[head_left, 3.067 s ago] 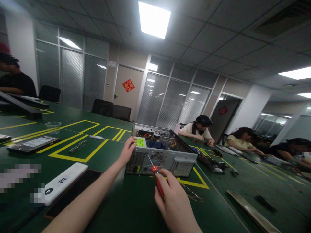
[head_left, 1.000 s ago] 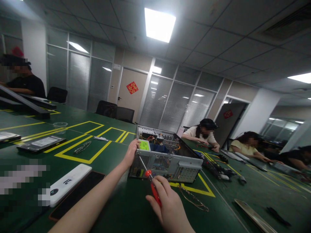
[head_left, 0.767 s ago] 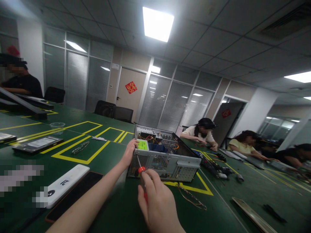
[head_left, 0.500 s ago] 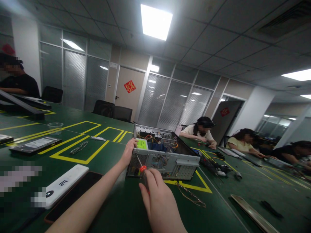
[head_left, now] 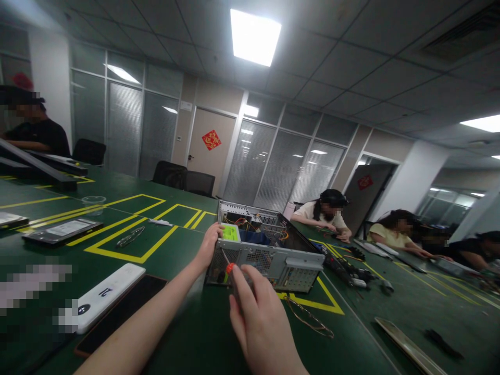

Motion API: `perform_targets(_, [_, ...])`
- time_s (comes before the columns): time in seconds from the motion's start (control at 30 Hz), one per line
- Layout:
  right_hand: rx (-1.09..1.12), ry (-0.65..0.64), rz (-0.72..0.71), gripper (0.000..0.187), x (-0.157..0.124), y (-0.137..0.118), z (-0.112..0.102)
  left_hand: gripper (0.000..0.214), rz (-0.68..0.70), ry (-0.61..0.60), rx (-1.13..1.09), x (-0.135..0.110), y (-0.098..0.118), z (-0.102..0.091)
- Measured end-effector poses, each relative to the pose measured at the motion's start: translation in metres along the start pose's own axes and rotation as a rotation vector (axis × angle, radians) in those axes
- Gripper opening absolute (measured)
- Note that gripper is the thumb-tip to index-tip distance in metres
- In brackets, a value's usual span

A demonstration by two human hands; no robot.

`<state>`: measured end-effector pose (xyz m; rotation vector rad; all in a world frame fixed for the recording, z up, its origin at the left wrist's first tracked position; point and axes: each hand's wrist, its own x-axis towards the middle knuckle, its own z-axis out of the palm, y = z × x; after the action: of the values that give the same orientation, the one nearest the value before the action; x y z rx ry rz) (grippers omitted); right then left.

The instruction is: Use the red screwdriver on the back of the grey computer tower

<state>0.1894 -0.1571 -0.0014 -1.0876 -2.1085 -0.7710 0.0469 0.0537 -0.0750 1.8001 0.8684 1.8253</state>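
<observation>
L hand [head_left: 208,249] gripping open grey metal PC case [head_left: 269,255] w/ coloured wires [head_left: 250,224] inside; R hand [head_left: 260,325] closing round red-handled screwdriver [head_left: 228,266].

Right hand [head_left: 261,323] gripping screwdriver [head_left: 230,269] against computer case [head_left: 269,258]

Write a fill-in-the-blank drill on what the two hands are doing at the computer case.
1. The right hand holds a screwdriver with a ____ handle.
2. The left hand grips the top corner of the computer case beside a bright ____ label.
3. The case stands on a table of ____ colour with yellow lines.

Missing words: red; green; green
</observation>
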Motion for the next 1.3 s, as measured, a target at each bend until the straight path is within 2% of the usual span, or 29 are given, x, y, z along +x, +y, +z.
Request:
perform_targets(0.23, [0.063, -0.129, 0.182, 0.043, -0.002, -0.002, 0.001, 0.032, 0.006, 0.006, 0.0, 0.0, 0.003, -0.001])
perform_targets(0.4, [0.125, -0.002, 0.03, 0.043, -0.002, 0.003, 0.003, 0.031, -0.003, -0.003, 0.0, 0.0, 0.004, -0.001])
perform_targets(0.47, [0.116, 0.0, 0.06, 0.047, -0.002, 0.002, 0.005, 0.03, -0.003, 0.002, 0.0, 0.0, 0.004, -0.001])
perform_targets(0.57, [0.115, -0.097, 0.191, 0.045, -0.003, 0.0, 0.007, 0.031, -0.001, 0.002, 0.006, 0.001, 0.002, -0.001])
perform_targets(0.67, [0.14, -0.156, 0.218, 0.039, -0.002, 0.0, 0.008, 0.031, 0.009, 0.0, 0.007, 0.001, 0.001, -0.001])
perform_targets(0.87, [0.079, -0.047, 0.17, 0.047, -0.004, 0.002, 0.006, 0.031, 0.017, 0.0, 0.017, 0.001, 0.003, -0.001])
perform_targets(0.93, [0.084, -0.012, 0.138, 0.043, -0.005, 0.004, 0.007, 0.031, 0.005, 0.003, 0.018, 0.001, 0.002, -0.001])
perform_targets(1.13, [0.268, -0.036, 0.119, 0.041, -0.005, 0.009, 0.009, 0.032, 0.005, 0.013, -0.002, 0.001, 0.002, 0.0])
perform_targets(1.3, [0.182, 0.034, 0.078, 0.049, -0.004, 0.003, 0.009, 0.03, -0.006, 0.014, -0.01, 0.0, 0.0, 0.0])
